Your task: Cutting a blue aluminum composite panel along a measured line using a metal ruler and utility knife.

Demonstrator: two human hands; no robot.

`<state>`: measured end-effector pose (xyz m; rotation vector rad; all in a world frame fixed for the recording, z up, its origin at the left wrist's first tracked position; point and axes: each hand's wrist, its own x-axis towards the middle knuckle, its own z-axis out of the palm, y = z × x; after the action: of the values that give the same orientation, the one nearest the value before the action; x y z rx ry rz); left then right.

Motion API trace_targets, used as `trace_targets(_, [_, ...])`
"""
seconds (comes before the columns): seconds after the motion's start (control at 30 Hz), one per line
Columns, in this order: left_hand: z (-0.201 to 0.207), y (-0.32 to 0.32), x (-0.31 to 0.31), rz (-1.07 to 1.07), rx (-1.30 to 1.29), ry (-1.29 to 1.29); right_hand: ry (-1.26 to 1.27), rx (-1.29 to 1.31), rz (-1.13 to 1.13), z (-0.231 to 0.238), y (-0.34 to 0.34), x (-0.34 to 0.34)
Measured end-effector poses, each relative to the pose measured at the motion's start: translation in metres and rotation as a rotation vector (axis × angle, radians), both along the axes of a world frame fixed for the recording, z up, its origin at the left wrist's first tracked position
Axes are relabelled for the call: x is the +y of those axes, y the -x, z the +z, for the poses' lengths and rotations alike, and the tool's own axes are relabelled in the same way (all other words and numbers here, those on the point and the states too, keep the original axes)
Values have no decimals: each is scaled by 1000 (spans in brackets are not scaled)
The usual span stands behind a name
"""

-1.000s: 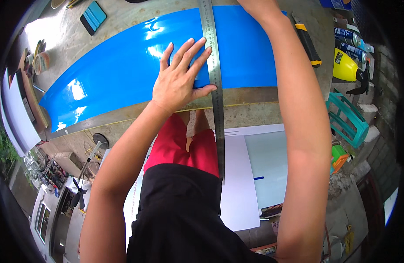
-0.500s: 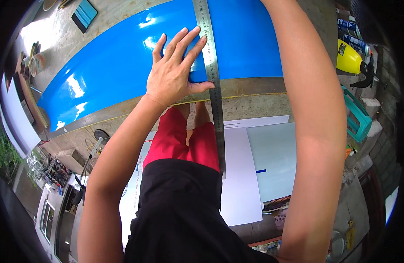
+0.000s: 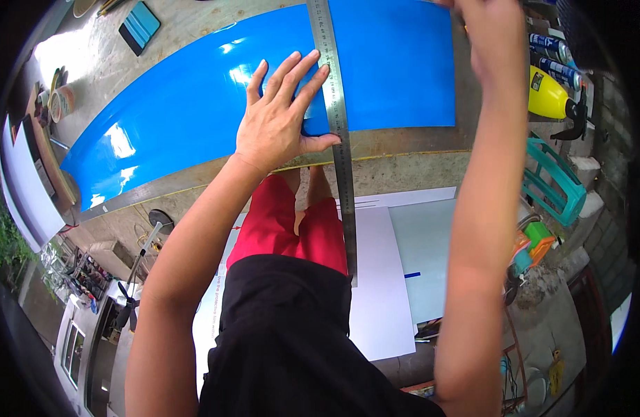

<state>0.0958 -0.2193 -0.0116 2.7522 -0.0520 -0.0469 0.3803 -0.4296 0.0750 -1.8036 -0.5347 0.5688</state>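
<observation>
Head view: a stained tabletop (image 3: pixel 195 17) is bearing a glossy, curved-edged blue sheet (image 3: pixel 195 104); a long steel ruler (image 3: pixel 336 104) is crossing it, overhanging the near edge. The left hand (image 3: pixel 272 128) is lying splayed across both; the right hand (image 3: pixel 497 35) is showing blurred, partly cut off above, its grasp indeterminable.
</observation>
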Motion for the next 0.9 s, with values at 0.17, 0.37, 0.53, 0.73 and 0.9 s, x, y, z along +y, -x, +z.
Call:
trace_targets(0.17, [2, 3, 6, 11, 37, -30, -209, 138, -444, -47, 173, -6])
trace_targets(0.37, [2, 3, 6, 13, 43, -27, -248, 227, -505, -55, 261, -29])
trace_targets(0.53, [4, 2, 7, 11, 46, -27, -190, 351, -468, -53, 289, -45])
trace_targets(0.73, [4, 2, 6, 9, 62, -21, -192, 360, -457, -48, 295, -48])
trace_targets(0.9, [3, 2, 6, 6, 59, -27, -187, 365, -457, -41, 297, -43])
